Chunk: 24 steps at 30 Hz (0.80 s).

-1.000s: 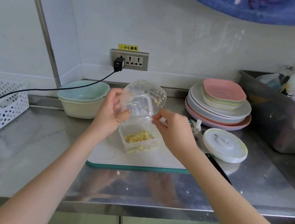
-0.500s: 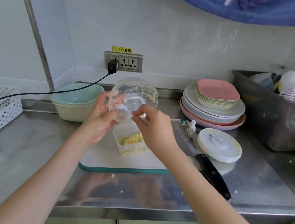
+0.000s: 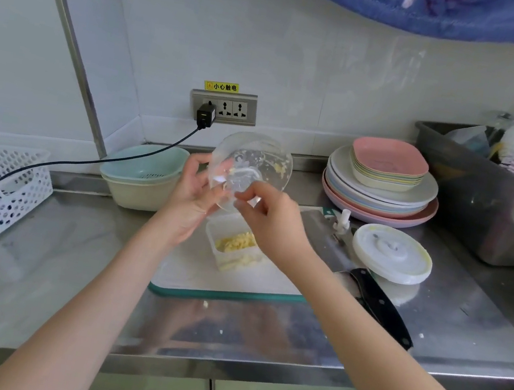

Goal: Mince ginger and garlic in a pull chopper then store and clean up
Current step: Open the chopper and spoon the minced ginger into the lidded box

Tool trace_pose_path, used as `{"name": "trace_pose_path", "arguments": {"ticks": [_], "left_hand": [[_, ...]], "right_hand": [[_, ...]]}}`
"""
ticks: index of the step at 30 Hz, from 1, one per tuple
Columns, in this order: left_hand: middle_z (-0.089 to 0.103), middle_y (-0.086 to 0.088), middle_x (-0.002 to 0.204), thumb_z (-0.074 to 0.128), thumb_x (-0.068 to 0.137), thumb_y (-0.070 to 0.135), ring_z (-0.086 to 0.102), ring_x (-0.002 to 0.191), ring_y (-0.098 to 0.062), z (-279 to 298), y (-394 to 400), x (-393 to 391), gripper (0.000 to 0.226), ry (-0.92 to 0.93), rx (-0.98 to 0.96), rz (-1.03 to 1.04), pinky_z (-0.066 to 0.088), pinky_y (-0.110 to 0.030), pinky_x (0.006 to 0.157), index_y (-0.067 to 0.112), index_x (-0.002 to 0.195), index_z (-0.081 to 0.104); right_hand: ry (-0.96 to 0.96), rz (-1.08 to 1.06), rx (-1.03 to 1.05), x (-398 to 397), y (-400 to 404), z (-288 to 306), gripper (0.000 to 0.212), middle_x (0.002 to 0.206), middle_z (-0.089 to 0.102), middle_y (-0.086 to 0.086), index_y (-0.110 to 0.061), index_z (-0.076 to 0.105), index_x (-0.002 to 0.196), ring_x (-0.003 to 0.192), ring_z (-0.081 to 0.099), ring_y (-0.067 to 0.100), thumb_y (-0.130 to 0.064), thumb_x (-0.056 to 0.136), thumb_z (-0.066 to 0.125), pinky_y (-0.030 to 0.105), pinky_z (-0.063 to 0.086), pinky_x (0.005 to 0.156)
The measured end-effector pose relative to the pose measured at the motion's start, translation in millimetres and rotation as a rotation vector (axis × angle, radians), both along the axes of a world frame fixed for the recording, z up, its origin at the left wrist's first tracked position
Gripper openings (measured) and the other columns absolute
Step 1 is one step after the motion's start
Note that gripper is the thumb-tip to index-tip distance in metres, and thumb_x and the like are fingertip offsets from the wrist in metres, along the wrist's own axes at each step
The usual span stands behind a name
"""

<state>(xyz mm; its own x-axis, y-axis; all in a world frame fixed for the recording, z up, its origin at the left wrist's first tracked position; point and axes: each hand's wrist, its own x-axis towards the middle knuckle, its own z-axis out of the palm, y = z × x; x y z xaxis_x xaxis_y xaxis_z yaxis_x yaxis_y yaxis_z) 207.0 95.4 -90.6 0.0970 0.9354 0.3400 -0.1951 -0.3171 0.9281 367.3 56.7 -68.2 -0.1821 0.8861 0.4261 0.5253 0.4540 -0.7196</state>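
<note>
The person holds the clear chopper bowl point(image 3: 251, 168) in the middle of the frame, just above the small storage container point(image 3: 233, 245) that stands on the white cutting board point(image 3: 227, 280). The left hand point(image 3: 192, 196) grips the bowl from its left side, with the fingers curled around the wall. The bowl is tipped on its side, so its open mouth looks toward the viewer and a little downward, and its axis runs from the back wall toward the person. The container lies directly below the lower rim of the bowl.

The right hand point(image 3: 270, 219) is at the lower rim. Its fingertips point(image 3: 243, 200) are bent and reach into the mouth; I cannot tell if they pinch anything. Some yellow mince point(image 3: 282, 169) sticks to the inner wall at the upper right of the bowl, so it lies up and to the right from these fingers. I think the right hand, being nearer, must sweep it down toward the container. The chopper lid point(image 3: 392, 253) rests at the right of the board, beside the knife point(image 3: 380, 305).
</note>
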Motion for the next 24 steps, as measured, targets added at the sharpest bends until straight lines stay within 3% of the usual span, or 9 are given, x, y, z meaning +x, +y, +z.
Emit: {"name": "trace_pose_path", "arguments": {"ticks": [3, 6, 8, 11, 14, 16, 19, 22, 24], "left_hand": [[0.048, -0.005, 0.142, 0.069, 0.083, 0.009, 0.049, 0.127, -0.018, 2, 1, -5, 0.042, -0.024, 0.014, 0.014, 0.042, -0.040, 0.102, 0.028, 0.105, 0.040], [0.043, -0.009, 0.147, 0.061, 0.083, 0.007, 0.045, 0.132, -0.018, 3, 2, -6, 0.037, -0.012, 0.001, 0.024, 0.040, -0.045, 0.107, 0.028, 0.106, 0.040], [0.047, -0.006, 0.144, 0.071, 0.081, 0.019, 0.048, 0.130, -0.019, 3, 2, -2, 0.041, 0.001, -0.002, 0.018, 0.044, -0.045, 0.102, 0.029, 0.106, 0.041], [0.057, 0.006, 0.133, 0.087, 0.057, 0.050, 0.061, 0.112, -0.007, 6, 0, 5, 0.068, 0.030, -0.015, 0.038, 0.054, -0.030, 0.085, 0.029, 0.104, 0.042], [0.058, 0.006, 0.129, 0.083, 0.071, 0.033, 0.060, 0.112, -0.005, 5, 4, 5, 0.050, -0.037, -0.015, 0.080, 0.045, -0.045, 0.103, 0.028, 0.100, 0.042], [0.056, 0.003, 0.132, 0.073, 0.080, 0.019, 0.057, 0.116, -0.009, 4, 6, 4, 0.037, -0.034, -0.026, 0.090, 0.040, -0.051, 0.106, 0.028, 0.099, 0.042], [0.055, 0.004, 0.132, 0.060, 0.088, 0.005, 0.057, 0.112, -0.009, 3, 8, 5, 0.032, 0.011, -0.040, 0.103, 0.042, -0.047, 0.104, 0.029, 0.100, 0.041], [0.050, -0.003, 0.138, 0.060, 0.089, 0.003, 0.052, 0.116, -0.019, 8, 8, 4, 0.037, 0.035, -0.003, 0.173, 0.046, -0.041, 0.094, 0.027, 0.108, 0.038], [0.050, -0.004, 0.137, 0.060, 0.089, 0.002, 0.051, 0.124, -0.023, 11, 8, -2, 0.037, 0.023, -0.003, 0.174, 0.046, -0.045, 0.099, 0.026, 0.109, 0.038]], "right_hand": [[-0.054, 0.021, -0.117, 15, -1, -18, 0.016, 0.047, 0.037, -0.007, -0.011, 0.062, 0.079, 0.039, 0.039, 0.005, -0.023, 0.089, 0.065, 0.015, 0.028, 0.042], [-0.052, -0.064, -0.098, 32, 3, -15, 0.021, 0.044, 0.042, -0.008, -0.022, 0.056, 0.069, 0.043, 0.043, 0.001, -0.025, 0.087, 0.066, 0.014, 0.029, 0.044], [0.041, -0.062, -0.038, 26, 5, -4, 0.017, 0.044, 0.045, -0.012, -0.022, 0.057, 0.073, 0.044, 0.043, 0.001, -0.024, 0.088, 0.065, 0.013, 0.029, 0.046], [0.101, 0.010, -0.032, 5, -2, -2, 0.017, 0.045, 0.037, -0.007, -0.019, 0.055, 0.074, 0.041, 0.033, 0.008, -0.021, 0.088, 0.064, 0.018, 0.026, 0.046], [0.074, 0.034, -0.055, 12, -8, -21, 0.016, 0.040, 0.034, -0.008, -0.017, 0.057, 0.074, 0.041, 0.035, 0.009, -0.019, 0.088, 0.065, 0.016, 0.027, 0.046], [-0.060, -0.008, 0.020, 27, -6, -29, 0.011, 0.046, 0.048, -0.011, -0.015, 0.064, 0.078, 0.053, 0.043, 0.007, -0.021, 0.087, 0.067, 0.017, 0.037, 0.054], [-0.116, -0.048, 0.113, 34, 3, -23, 0.009, 0.057, 0.056, -0.009, -0.015, 0.067, 0.084, 0.069, 0.046, 0.021, -0.023, 0.086, 0.067, 0.032, 0.046, 0.067], [-0.090, -0.018, 0.144, 22, 6, -10, 0.011, 0.055, 0.049, -0.009, -0.013, 0.066, 0.083, 0.064, 0.046, 0.005, -0.023, 0.087, 0.067, 0.020, 0.040, 0.059], [-0.060, -0.023, 0.117, 22, 7, -8, 0.013, 0.049, 0.042, -0.009, -0.014, 0.064, 0.080, 0.052, 0.043, 0.004, -0.024, 0.087, 0.066, 0.014, 0.033, 0.050]]}}
